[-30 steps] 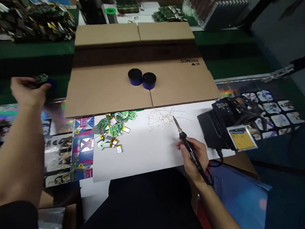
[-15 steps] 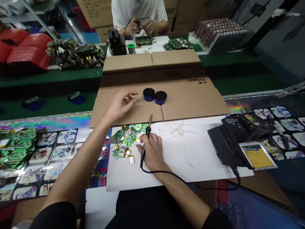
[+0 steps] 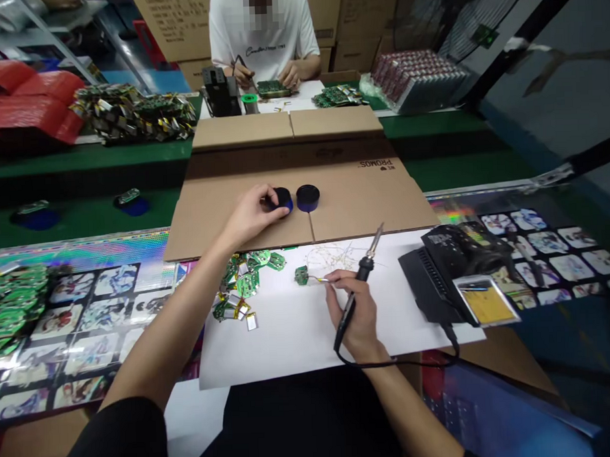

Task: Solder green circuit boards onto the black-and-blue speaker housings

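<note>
Thumb and fingers of my left hand (image 3: pixel 257 215) close around the left one of two round black-and-blue cases (image 3: pixel 284 198) on the cardboard. The other round case (image 3: pixel 308 198) stands just right of it, untouched. My right hand (image 3: pixel 355 313) holds a soldering iron (image 3: pixel 357 284), tip pointing up and away. Its thumb and forefinger also pinch a small silver piece, seemingly a battery, wired to a green circuit board (image 3: pixel 301 275) that is over the white paper. A heap of circuit boards (image 3: pixel 247 284) with silver batteries is left of that, with one battery (image 3: pixel 251 322) at its near edge.
Thin wire scraps (image 3: pixel 336 255) lie on the white sheet (image 3: pixel 289 352). At right stands a black soldering station (image 3: pixel 431 277) with a yellow sponge tray (image 3: pixel 487 301); the iron's cord runs there. Across the flattened cardboard (image 3: pixel 223 178), a co-worker (image 3: pixel 263 43) handles a board.
My left hand has moved onto the left round case and closed on it. My right hand has shifted right with the iron and now pinches a battery with a board, drawn away from the heap.
</note>
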`<state>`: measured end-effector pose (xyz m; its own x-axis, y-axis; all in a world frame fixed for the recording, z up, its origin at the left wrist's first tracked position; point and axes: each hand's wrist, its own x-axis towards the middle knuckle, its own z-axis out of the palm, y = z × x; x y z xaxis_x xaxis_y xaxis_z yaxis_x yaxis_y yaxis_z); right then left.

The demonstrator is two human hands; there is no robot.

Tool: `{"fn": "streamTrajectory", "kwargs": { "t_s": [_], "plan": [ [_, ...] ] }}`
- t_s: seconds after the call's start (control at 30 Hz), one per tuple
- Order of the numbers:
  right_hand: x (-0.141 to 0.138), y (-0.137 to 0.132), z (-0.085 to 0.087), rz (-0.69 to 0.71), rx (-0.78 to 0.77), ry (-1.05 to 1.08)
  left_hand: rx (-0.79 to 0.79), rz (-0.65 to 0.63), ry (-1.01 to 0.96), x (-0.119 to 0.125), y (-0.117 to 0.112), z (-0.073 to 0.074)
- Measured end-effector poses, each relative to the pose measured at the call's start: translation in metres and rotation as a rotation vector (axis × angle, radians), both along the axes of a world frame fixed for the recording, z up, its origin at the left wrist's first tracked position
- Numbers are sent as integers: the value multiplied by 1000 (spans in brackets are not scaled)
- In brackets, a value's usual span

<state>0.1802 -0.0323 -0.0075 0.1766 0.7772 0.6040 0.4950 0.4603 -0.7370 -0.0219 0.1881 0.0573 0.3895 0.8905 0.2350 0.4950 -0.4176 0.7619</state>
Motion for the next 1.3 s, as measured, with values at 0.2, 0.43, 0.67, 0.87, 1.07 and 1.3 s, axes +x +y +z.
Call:
{"fn": "streamTrajectory", "kwargs": {
  "t_s": [0.2,0.43,0.67,0.87,1.07,1.3],
  "plan": [
    [39,-13,20,-20,-14,116,-209,-387,39,-18,-105,4],
    [39,-21,47,10,-46,188,-345,-350,-113,1,-171,-18],
    [33,-18,54,-5,-66,225,-430,-236,-373,29,-153,-3],
    [39,-14,39,45,-77,-80,-654,-94,-652,46,-161,-12],
    [27,-8,30,157,1,-132,-737,-33,-712,49,-173,-12],
    [29,-17,30,214,33,-155,-740,-30,-674,37,-184,-12]
  ]
}}
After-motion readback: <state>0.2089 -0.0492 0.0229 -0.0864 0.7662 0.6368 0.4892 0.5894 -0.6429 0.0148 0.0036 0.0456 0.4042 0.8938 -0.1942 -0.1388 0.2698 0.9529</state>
